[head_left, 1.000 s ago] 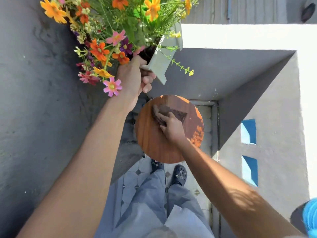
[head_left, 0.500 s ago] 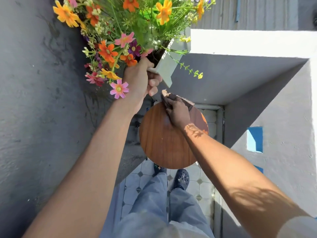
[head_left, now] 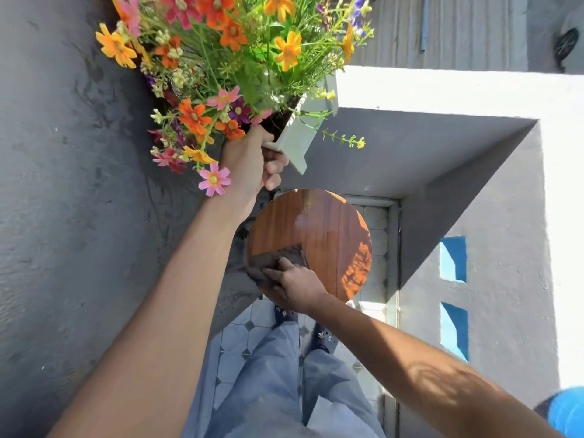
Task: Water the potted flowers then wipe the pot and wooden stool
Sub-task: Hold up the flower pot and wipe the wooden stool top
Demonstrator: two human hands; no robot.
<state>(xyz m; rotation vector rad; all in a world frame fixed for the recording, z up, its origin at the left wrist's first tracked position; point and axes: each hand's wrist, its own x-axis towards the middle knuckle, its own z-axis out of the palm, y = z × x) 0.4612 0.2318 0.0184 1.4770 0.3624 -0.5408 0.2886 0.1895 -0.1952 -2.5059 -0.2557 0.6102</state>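
Note:
My left hand grips the rim of a pale grey-white square pot and holds it up in the air, tilted, above the stool. Orange, pink and yellow flowers spill from it toward the upper left. Below stands a round wooden stool with a glossy brown top. My right hand presses a dark brown cloth flat on the stool's near left edge.
A grey wall runs along the left. A grey parapet with blue openings closes the right side and back. White patterned floor tiles and my legs in blue jeans lie below. A blue object peeks in at the lower right.
My right hand has drawn the cloth from the stool's far edge back to its near left edge. The pot stays lifted in my left hand.

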